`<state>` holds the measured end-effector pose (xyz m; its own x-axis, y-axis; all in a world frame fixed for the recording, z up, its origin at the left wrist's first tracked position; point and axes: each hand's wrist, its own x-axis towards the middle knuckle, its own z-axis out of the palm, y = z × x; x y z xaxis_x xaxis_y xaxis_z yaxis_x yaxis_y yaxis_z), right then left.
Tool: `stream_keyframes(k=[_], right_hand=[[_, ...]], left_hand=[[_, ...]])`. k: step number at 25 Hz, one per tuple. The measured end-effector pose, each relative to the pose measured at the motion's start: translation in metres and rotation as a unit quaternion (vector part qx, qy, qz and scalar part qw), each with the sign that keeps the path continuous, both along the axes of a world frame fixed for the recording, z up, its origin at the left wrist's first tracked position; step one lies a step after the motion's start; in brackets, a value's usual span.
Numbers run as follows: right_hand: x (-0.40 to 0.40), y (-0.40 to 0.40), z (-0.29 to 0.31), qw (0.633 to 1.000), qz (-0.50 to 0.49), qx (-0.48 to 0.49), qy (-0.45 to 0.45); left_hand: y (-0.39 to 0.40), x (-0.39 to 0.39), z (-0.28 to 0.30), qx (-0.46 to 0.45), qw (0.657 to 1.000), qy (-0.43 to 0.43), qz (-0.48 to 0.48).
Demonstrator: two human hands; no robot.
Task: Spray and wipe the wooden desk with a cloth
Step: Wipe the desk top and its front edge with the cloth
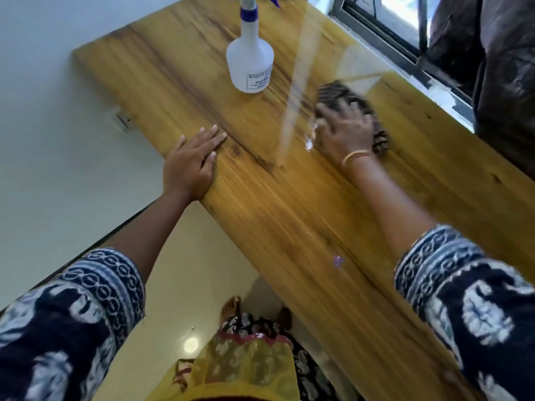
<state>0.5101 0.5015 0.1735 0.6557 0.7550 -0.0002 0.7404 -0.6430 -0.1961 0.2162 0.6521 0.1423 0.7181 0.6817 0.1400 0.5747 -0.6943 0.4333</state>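
1. The wooden desk [289, 215] runs long and narrow from the upper middle of the view down to the lower right, its glossy top showing dark grain streaks and pale reflections from the window [385, 21].
2. The cloth [337, 92], dark and striped, lies on the desk top toward the window side, blurred at its edges.
3. The right hand [346, 130] lies on top of the cloth with fingers spread and fairly straight, pressing it flat against the wood; its grip is wide, not curled round anything.
4. A gold bangle [354, 156] sits at the right wrist.
5. The left hand [192, 162] rests palm down on the near edge of the desk, fingers straight and together, holding nothing; its grip too is wide.
6. The spray bottle [249, 57], white and translucent with a blue collar and a small printed label, stands upright on the desk beyond both hands, apart from the cloth and touched by neither hand.
7. A few small wet, shiny specks lie on the wood just left of the right hand.
8. Both forearms come out of dark blue and white patterned sleeves [95, 299].
9. Below the desk edge, a pale glossy floor [185, 256] and a bare foot [230, 309] show.
10. A wall socket [123, 120] sits on the white wall left of the desk.
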Motion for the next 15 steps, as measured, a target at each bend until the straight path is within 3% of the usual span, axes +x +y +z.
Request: stream_keyframes(k=[3, 6, 9, 11, 13, 15], right_hand=[[-0.113, -0.019, -0.011, 0.981, 0.195, 0.017, -0.003], [-0.207, -0.069, -0.016, 0.930, 0.366, 0.012, 0.002], [-0.195, -0.080, -0.013, 0.895, 0.447, -0.011, 0.003], [-0.144, -0.073, -0.014, 0.939, 0.344, 0.000, -0.006], [-0.076, -0.074, -0.014, 0.989, 0.145, 0.011, -0.033], [-0.026, -0.080, -0.010, 0.999, -0.024, -0.009, -0.025]], left_hand=[[0.002, -0.001, -0.002, 0.009, 1.000, 0.009, -0.009], [0.002, 0.000, -0.003, 0.010, 1.000, 0.022, -0.016], [0.002, -0.002, 0.000, 0.014, 0.999, 0.033, -0.018], [0.000, -0.003, 0.000, 0.017, 0.998, 0.049, -0.021], [-0.004, -0.004, -0.002, 0.012, 0.998, 0.064, -0.019], [-0.008, -0.006, -0.002, 0.008, 0.997, 0.077, -0.019]])
